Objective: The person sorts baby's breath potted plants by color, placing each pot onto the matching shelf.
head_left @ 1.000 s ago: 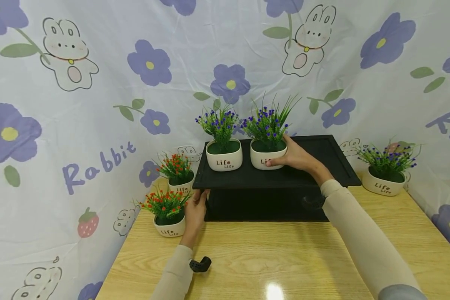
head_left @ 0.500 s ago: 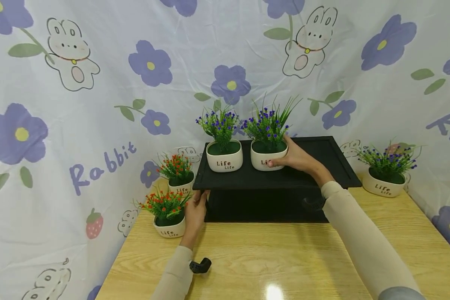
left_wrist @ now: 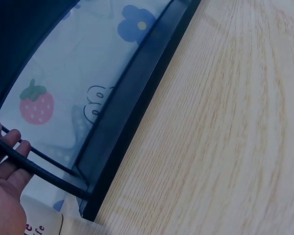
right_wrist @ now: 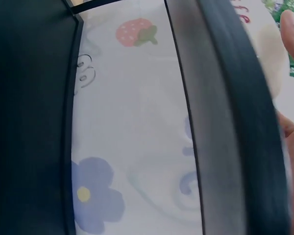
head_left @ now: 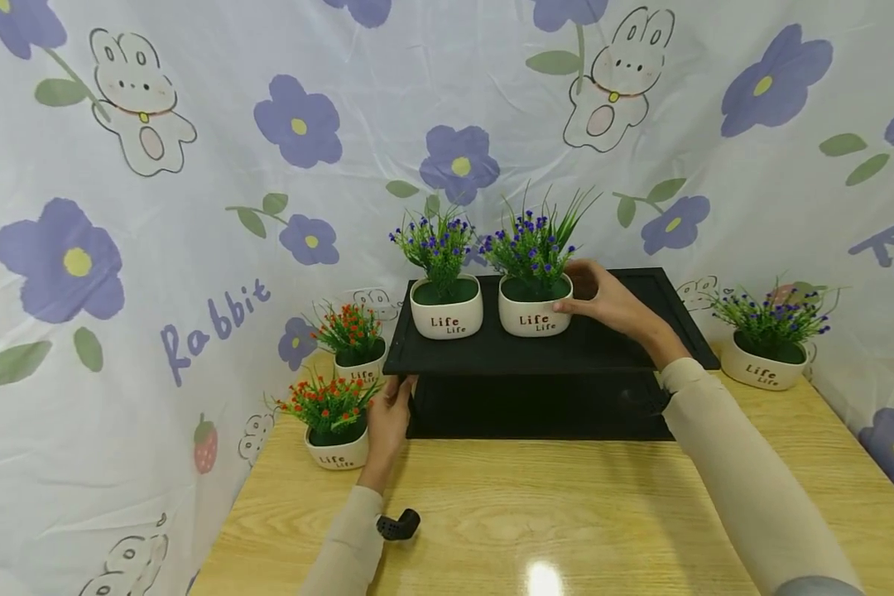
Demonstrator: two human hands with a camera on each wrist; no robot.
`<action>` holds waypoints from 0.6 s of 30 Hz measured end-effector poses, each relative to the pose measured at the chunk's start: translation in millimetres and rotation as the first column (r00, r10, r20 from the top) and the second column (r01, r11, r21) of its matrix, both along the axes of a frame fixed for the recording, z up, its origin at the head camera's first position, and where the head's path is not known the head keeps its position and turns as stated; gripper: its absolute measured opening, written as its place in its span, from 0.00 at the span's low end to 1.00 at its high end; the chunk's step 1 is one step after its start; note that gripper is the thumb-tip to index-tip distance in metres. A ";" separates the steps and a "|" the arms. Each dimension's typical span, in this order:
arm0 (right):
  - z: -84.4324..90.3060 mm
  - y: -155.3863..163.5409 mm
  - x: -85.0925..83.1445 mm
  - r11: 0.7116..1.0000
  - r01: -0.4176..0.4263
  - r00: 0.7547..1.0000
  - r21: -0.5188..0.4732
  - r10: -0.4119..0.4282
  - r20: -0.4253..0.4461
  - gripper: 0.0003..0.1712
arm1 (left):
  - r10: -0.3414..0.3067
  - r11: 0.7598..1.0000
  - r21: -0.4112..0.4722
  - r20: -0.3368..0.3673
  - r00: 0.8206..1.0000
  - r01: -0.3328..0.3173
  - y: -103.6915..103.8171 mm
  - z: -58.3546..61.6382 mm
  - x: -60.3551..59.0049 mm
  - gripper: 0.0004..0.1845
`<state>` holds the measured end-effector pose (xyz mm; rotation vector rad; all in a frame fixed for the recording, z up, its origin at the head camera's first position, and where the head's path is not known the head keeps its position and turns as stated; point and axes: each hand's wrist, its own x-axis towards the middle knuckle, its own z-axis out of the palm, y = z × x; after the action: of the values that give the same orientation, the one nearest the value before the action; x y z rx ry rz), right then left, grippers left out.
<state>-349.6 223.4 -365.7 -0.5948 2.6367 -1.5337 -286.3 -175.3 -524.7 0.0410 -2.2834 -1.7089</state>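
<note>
The right hand (head_left: 617, 308) is let loose around the right end of a white "Life" planter with purple flowers (head_left: 535, 319), thumb at the front, fingers curved behind, daylight between palm and pot; I can't tell whether the thumb tip touches. That planter sits upright on the top shelf of a black two-tier rack (head_left: 477, 358). Down at the rack's left end, the left hand (head_left: 389, 422) grips the black side bar (left_wrist: 49, 179) beneath the shelf. Next along the top, a little apart, stands a second purple-flowered planter (head_left: 447, 321). Just beside the left hand is an orange-red-flowered planter (head_left: 338, 455), its twin (head_left: 361, 358) behind it, both on the wood-grain table (head_left: 507, 488). Past the rack's right end is a third purple one (head_left: 761, 371). A rabbit-and-flower cloth (head_left: 216, 124) hangs behind everything.
</note>
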 end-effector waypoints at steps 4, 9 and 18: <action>4.8 11.8 6.6 0.998 -0.034 0.999 -0.050 0.032 -0.039 0.44 | -0.003 1.000 0.009 0.006 1.000 0.003 -0.3 0.7 1.8 0.25; 8.5 28.2 15.6 0.999 -0.009 0.996 -0.054 0.004 -0.087 0.37 | 0.001 1.000 0.008 0.018 1.000 -0.001 0.0 1.0 2.3 0.24; 12.0 63.0 33.4 0.996 0.064 0.977 -0.055 -0.074 -0.198 0.26 | -0.002 1.000 0.004 0.024 1.000 0.002 0.7 2.0 1.7 0.25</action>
<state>-316.3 286.4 -353.7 -0.7033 2.8006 -1.6421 -284.6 -174.6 -522.7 0.0602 -2.2981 -1.7229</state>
